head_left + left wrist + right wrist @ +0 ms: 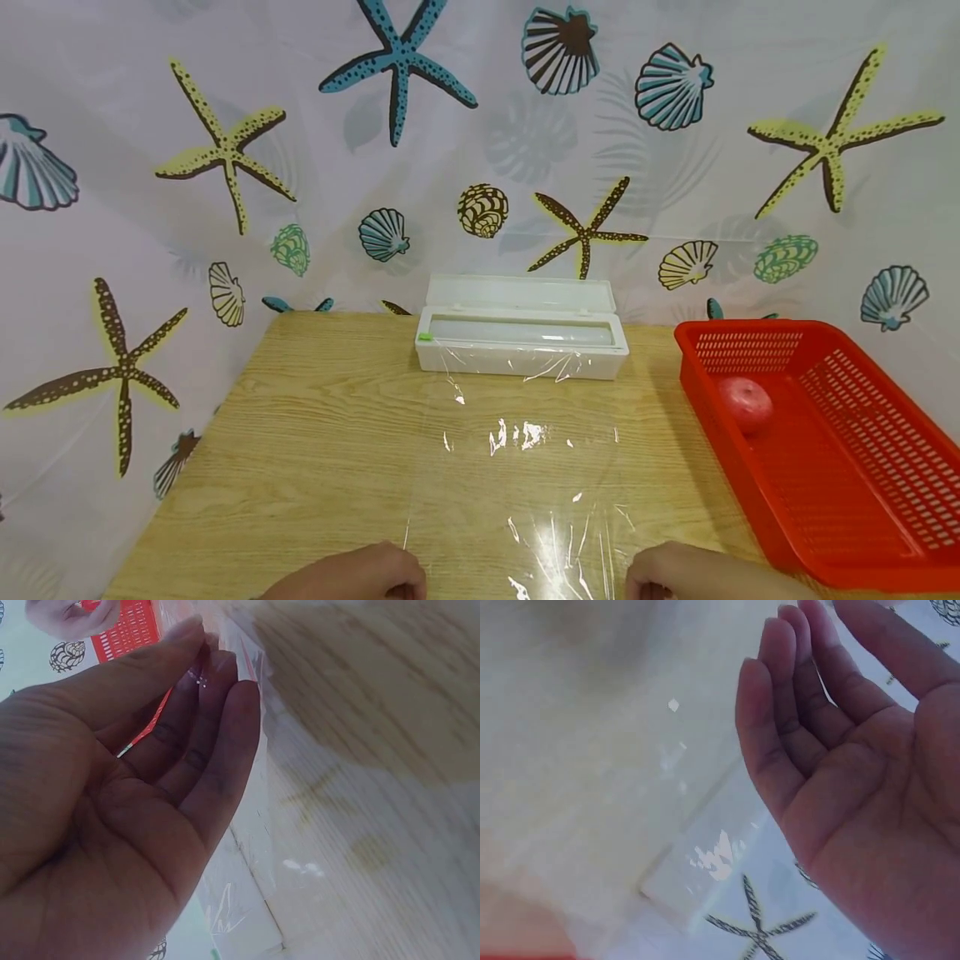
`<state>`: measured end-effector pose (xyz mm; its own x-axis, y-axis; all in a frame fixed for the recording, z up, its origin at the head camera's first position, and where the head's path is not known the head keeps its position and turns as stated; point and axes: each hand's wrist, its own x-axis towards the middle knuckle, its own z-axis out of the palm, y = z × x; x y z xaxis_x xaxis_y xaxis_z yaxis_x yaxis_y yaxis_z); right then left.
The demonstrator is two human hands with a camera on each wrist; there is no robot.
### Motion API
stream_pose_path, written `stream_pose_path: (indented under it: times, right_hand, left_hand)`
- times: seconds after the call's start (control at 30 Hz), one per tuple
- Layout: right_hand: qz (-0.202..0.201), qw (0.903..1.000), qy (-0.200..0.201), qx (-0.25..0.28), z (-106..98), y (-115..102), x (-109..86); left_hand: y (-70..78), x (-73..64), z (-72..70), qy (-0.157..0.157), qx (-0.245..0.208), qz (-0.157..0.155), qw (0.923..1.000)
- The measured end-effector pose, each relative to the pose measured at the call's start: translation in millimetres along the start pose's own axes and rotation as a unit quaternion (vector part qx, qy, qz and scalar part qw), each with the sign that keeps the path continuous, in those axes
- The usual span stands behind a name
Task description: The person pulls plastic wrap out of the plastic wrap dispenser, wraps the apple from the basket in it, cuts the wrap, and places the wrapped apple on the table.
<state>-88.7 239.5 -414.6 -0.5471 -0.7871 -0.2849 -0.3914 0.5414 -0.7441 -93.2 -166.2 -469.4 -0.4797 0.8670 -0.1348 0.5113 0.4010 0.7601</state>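
Observation:
A sheet of clear cling film [517, 475] stretches over the table toward me from a white dispenser box [517, 362]. The box's lid [517, 293] stands raised at the back, and a small green piece [425, 337] sits at its left front corner. My left hand [352, 571] pinches the film's near left corner; in the left wrist view its thumb [135, 679] meets the fingertips there. At the near right corner my right hand [697, 571] pinches the film, its thumb and forefinger partly cut off at the top of the right wrist view.
A red plastic basket [765, 508] with slotted walls stands along the table's right side. Inside, by its left wall, lies a red round fruit [745, 404]. Behind the wooden table [300, 450] hangs a white cloth [465, 158] printed with starfish and shells.

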Motion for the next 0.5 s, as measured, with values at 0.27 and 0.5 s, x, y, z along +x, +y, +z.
stream_pose_path:
  times: [0.27,0.5]
  right_hand:
    - [0.101,0.9856,0.11,-0.079,-68.5,-36.1,-28.0]
    - [0.116,0.93,0.273,-0.216,-125.0,-20.7,-46.7]
  left_hand:
    - [4.5,-5.6,0.6,0.011,-0.042,-0.026,0.9987]
    - [0.0,3.9,-0.6,-0.003,0.052,0.02,0.9985]
